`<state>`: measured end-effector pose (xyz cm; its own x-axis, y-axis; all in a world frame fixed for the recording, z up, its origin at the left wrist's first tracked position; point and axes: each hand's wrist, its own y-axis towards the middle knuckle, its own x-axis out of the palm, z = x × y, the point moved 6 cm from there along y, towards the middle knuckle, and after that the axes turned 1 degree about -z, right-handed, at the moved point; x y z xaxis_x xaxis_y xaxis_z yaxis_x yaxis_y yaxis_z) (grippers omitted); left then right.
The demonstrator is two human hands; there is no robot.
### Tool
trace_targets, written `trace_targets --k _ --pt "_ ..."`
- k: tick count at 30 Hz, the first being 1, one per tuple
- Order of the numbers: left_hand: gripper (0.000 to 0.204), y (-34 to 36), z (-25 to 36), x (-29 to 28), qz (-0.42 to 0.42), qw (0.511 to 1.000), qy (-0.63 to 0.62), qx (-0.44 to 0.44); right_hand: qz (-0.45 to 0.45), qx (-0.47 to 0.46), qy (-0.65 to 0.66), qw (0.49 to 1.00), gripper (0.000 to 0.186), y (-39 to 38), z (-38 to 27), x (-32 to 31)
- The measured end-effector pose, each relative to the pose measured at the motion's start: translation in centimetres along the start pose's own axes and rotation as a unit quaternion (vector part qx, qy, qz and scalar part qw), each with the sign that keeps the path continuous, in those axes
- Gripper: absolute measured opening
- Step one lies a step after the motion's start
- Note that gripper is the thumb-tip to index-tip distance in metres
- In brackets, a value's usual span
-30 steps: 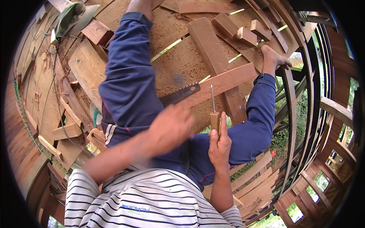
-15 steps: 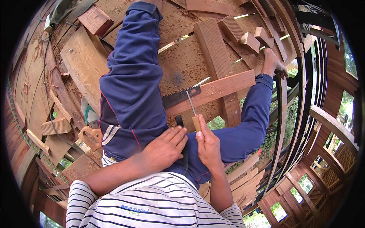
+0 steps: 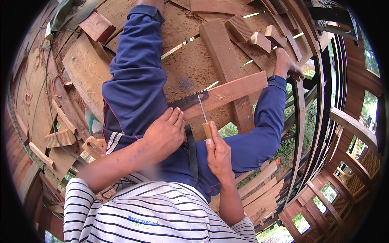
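My right hand (image 3: 219, 155) is closed round the wooden handle of a slim metal file (image 3: 202, 110). The file's tip touches or nearly touches the toothed edge of a dark saw blade (image 3: 187, 100). That blade lies along a reddish wooden board (image 3: 239, 90), and its left part is hidden by my leg. My left hand (image 3: 165, 133) lies flat with fingers stretched, its fingertips at the blade's near side by my thigh. A wooden saw handle (image 3: 95, 146) shows left of my leg; whether it joins this blade is hidden.
A thick beam (image 3: 222, 54) lies under the board. Several wood blocks (image 3: 259, 42) sit near my right foot. Left of my leg are a wide plank (image 3: 87, 69), a ribbed offcut (image 3: 60, 138) and a cable (image 3: 49, 87). Sawdust covers the floorboards, which have open gaps.
My left hand has moved up and left from my lap toward the saw blade, uncovering a dark strap. My right hand still holds the file at the teeth. The view has shifted slightly.
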<state>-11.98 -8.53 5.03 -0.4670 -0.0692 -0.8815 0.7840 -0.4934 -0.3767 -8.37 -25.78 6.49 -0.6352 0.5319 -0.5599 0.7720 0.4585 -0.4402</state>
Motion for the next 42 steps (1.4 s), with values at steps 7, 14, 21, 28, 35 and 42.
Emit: trace_targets --k 7,14,21,28,35,42 --pt "0.068 0.6 0.6 1.0 0.028 0.999 0.017 0.009 0.019 -0.017 -0.006 1.0 0.052 0.1 0.2 0.2" --pt "0.071 1.3 0.4 0.7 0.042 0.998 -0.032 -0.035 0.02 -0.028 -0.014 0.999 0.054 1.0 1.0 0.7" --pt "0.07 2.5 -1.0 0.2 0.077 0.995 -0.034 -0.061 0.012 -0.005 -0.031 0.999 0.055 1.1 1.1 1.0" --pt "0.044 11.6 -11.4 -1.2 -0.058 0.972 -0.22 -0.061 -0.005 0.054 -0.123 0.991 0.062 1.2 0.5 1.2" --pt "0.042 15.7 -14.0 3.2 -0.187 0.905 -0.381 0.014 0.013 0.031 -0.139 0.99 0.064 0.9 -0.3 1.6" --pt "0.038 16.3 -14.2 3.4 -0.118 0.933 -0.331 0.081 -0.031 0.09 -0.19 0.977 0.061 2.3 -0.6 1.9"
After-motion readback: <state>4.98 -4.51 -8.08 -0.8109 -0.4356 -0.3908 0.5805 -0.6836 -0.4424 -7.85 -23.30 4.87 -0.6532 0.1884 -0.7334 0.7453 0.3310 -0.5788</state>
